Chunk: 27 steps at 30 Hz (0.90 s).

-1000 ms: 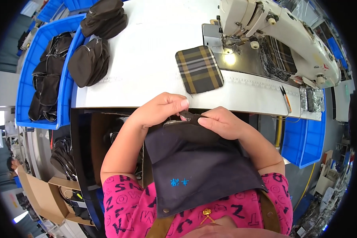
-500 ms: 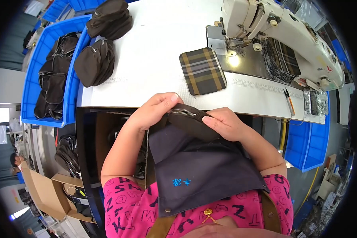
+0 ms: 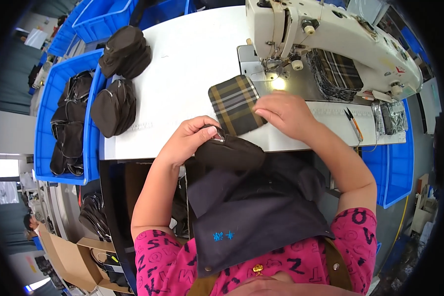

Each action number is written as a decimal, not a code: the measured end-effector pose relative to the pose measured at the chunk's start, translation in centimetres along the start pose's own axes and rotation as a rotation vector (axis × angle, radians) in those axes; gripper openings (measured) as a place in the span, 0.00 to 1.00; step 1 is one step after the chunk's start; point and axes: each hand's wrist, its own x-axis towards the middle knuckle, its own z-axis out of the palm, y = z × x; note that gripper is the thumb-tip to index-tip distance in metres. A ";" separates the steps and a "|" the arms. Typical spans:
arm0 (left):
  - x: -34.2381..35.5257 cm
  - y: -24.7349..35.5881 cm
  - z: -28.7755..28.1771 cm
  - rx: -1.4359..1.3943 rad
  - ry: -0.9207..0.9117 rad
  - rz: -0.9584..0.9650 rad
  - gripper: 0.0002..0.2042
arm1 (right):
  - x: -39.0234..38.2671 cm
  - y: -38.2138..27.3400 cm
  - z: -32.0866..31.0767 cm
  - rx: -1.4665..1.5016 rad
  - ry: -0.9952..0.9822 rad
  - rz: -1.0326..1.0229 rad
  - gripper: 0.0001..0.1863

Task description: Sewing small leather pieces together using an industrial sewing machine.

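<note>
My left hand (image 3: 190, 140) grips the left end of a dark brown zippered pouch (image 3: 234, 154), its thumb beside the metal zipper. The pouch is above my lap at the table's front edge, and a short stretch of zipper teeth shows near the thumb. My right hand (image 3: 287, 117) is off the pouch, with fingers curled and pressed together over the right edge of a plaid fabric panel (image 3: 232, 101). Whether the fingertips pinch that edge or anything else is hidden. The panel lies flat on the white table, just beyond the pouch.
A sewing machine (image 3: 330, 37) with its lamp lit stands at the right, beside a stack of plaid panels (image 3: 333, 76). Thread snips (image 3: 354, 124) lie near the right edge. Brown pouches (image 3: 114, 108) sit at the left, next to a blue bin (image 3: 94, 123) of more pouches.
My right hand has left the pouch's zipper end and moved up and right to the plaid panel's edge. My left hand keeps hold of the pouch. The whole view has shifted slightly.
</note>
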 end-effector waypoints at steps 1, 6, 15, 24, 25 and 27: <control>0.5 0.3 -0.3 0.007 0.000 0.005 0.08 | 0.6 0.7 0.0 -0.002 0.008 -0.004 0.11; 3.7 3.9 -1.9 0.179 -0.307 0.165 0.10 | 1.1 3.0 0.5 -0.375 -0.059 -0.210 0.28; 13.7 9.8 1.9 0.730 -0.425 0.088 0.10 | -0.4 2.6 0.2 -0.482 -0.007 -0.218 0.32; 18.5 5.7 3.1 1.072 -0.193 0.236 0.08 | -0.6 4.8 0.2 -0.599 0.058 -0.439 0.07; 18.7 5.5 2.9 1.025 -0.192 0.315 0.09 | -0.4 5.1 0.0 -0.596 0.065 -0.471 0.07; 18.6 4.9 2.8 1.012 -0.178 0.298 0.09 | -0.5 5.2 -0.1 -0.573 0.110 -0.467 0.08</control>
